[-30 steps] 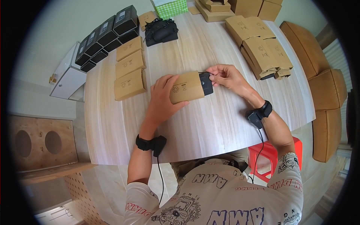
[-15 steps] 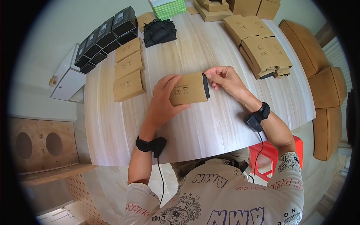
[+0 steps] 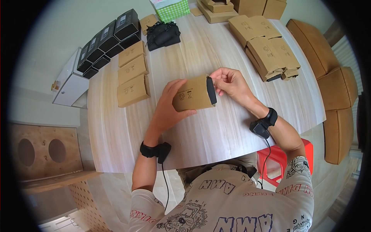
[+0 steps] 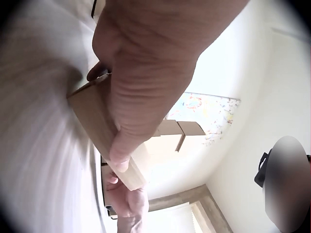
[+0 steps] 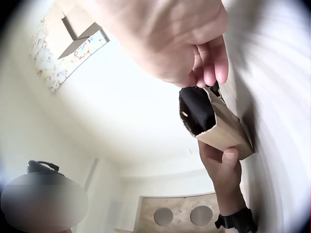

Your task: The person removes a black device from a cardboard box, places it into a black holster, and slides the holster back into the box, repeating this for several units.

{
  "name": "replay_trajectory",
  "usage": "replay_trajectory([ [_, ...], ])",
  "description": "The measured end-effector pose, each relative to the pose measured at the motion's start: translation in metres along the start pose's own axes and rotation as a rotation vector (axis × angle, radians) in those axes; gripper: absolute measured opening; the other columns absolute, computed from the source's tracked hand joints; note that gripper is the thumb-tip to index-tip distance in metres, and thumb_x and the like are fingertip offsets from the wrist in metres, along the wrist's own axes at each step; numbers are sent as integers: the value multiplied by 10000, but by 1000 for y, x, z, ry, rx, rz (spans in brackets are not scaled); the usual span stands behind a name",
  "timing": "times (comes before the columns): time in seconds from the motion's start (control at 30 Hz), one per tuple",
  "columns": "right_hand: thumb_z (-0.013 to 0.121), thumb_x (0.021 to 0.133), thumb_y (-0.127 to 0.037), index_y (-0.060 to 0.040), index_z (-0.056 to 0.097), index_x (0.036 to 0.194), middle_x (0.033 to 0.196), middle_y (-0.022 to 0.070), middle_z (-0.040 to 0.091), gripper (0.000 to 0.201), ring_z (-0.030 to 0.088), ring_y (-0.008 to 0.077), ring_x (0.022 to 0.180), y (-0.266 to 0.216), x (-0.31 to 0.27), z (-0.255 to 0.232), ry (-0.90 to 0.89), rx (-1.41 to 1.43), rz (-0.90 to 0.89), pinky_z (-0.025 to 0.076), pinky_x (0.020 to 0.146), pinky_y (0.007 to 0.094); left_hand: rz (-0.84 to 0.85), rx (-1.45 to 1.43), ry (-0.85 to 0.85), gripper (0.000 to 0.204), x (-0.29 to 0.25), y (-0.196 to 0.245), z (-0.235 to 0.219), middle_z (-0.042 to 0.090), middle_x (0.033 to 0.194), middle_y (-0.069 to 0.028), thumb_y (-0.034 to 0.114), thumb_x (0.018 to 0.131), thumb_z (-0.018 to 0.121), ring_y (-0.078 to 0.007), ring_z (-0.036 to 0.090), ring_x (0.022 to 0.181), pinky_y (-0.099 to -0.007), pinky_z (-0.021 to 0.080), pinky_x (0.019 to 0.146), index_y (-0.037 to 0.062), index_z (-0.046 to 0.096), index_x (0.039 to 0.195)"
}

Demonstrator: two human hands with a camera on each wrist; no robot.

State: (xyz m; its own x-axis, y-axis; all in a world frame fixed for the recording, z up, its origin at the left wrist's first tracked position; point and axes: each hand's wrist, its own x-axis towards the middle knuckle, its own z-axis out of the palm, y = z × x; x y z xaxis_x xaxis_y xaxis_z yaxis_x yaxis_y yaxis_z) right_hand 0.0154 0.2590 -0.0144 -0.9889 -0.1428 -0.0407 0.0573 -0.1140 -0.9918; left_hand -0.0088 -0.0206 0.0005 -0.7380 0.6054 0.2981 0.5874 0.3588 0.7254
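In the head view a small cardboard box (image 3: 193,92) with printed symbols is over the middle of the table, its open end facing right. My left hand (image 3: 167,106) grips the box's closed end, thumb along the near side. A flat black object (image 3: 211,91) sits inside, its edge showing at the mouth. My right hand (image 3: 232,83) has its thumb and bent index finger at the mouth's far corner. In the right wrist view the fingers (image 5: 209,73) reach the box's rim, above the dark interior; I cannot tell whether they pinch anything.
Three similar boxes (image 3: 132,71) lie in a row to the left, beside stacked black boxes (image 3: 112,34). A black bag (image 3: 163,36) and a green checked bag (image 3: 174,11) stand at the back. More cardboard boxes (image 3: 268,54) lie at the right. A red stool (image 3: 297,154) stands below the table edge.
The black object has slid left into the cardboard box, leaving only its edge showing. My right hand has followed it to the mouth. The left hand keeps its grip while the box tilts slightly.
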Motion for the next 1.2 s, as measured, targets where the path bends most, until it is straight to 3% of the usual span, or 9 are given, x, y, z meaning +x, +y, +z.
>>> replay_trajectory([
  [0.27, 657, 1051, -121, 23, 731, 1189, 852, -14, 671, 213, 547, 50, 703, 4, -7, 12, 68, -356, -281, 486, 659, 260, 15, -34, -4, 932, 0, -1, -2, 556, 1474, -158, 158, 703, 979, -353, 549, 1362, -438, 475, 1141, 73, 518, 1508],
  [0.5, 630, 1092, -254, 41, 711, 1295, 859, 19, 685, 367, 558, 65, 687, -11, -9, 12, -32, -226, -147, 490, 647, 269, -11, -16, 26, 895, 1, 1, 2, 558, 1464, -162, 154, 727, 956, -357, 551, 1355, -448, 473, 1142, 65, 517, 1503],
  [0.6, 653, 1091, -265, 48, 704, 1280, 864, 23, 696, 369, 578, 68, 680, -2, -8, 13, -23, -272, -129, 514, 635, 264, -10, 9, 51, 906, 0, -4, 7, 570, 1451, -120, 153, 723, 951, -309, 565, 1342, -416, 466, 1134, 81, 520, 1517],
  [0.8, 698, 1072, -244, 31, 708, 1109, 853, 30, 717, 278, 647, 74, 711, 16, -1, 10, 39, -63, -38, 564, 628, 240, 75, 298, 134, 934, -2, -2, 13, 526, 1509, -128, 158, 711, 953, -365, 506, 1391, -469, 427, 1166, 101, 513, 1533],
  [0.9, 705, 1067, -221, 22, 633, 1217, 927, 40, 726, 295, 668, 75, 798, 18, 0, 12, 5, 39, 57, 576, 669, 256, 85, 314, 150, 948, -3, -2, 13, 517, 1518, -126, 168, 703, 956, -374, 491, 1396, -489, 416, 1168, 106, 512, 1538],
  [1.0, 711, 1060, -184, -4, 502, 1374, 1048, 63, 730, 418, 683, 91, 919, 24, -4, 20, -16, 61, -64, 577, 752, 266, 116, 410, 149, 971, -1, 2, 14, 494, 1549, -157, 176, 718, 950, -377, 465, 1441, -492, 397, 1191, 93, 480, 1563],
  [1.1, 702, 1061, -150, -28, 402, 1444, 1173, 93, 722, 502, 683, 113, 1038, 25, 4, 7, 8, -30, -116, 560, 847, 271, 63, 203, 342, 965, 1, 1, 12, 483, 1579, -177, 199, 790, 931, -345, 447, 1488, -482, 382, 1210, 57, 419, 1595],
  [1.17, 685, 1065, -122, -28, 424, 1434, 1195, 109, 726, 462, 690, 130, 1076, 10, 7, 1, 18, 114, -127, 540, 903, 269, -168, -119, 456, 856, -2, -22, 13, 460, 1596, -197, 204, 923, 848, -305, 473, 1445, -468, 419, 1173, -9, 362, 1594],
  [1.2, 668, 1072, -105, -18, 430, 1441, 1218, 125, 727, 447, 688, 136, 1115, 1, 5, 2, 23, 116, -135, 533, 960, 282, -170, -112, 469, 856, -1, -25, 15, 460, 1596, -197, 204, 923, 848, -305, 473, 1445, -468, 419, 1173, -9, 362, 1594],
])
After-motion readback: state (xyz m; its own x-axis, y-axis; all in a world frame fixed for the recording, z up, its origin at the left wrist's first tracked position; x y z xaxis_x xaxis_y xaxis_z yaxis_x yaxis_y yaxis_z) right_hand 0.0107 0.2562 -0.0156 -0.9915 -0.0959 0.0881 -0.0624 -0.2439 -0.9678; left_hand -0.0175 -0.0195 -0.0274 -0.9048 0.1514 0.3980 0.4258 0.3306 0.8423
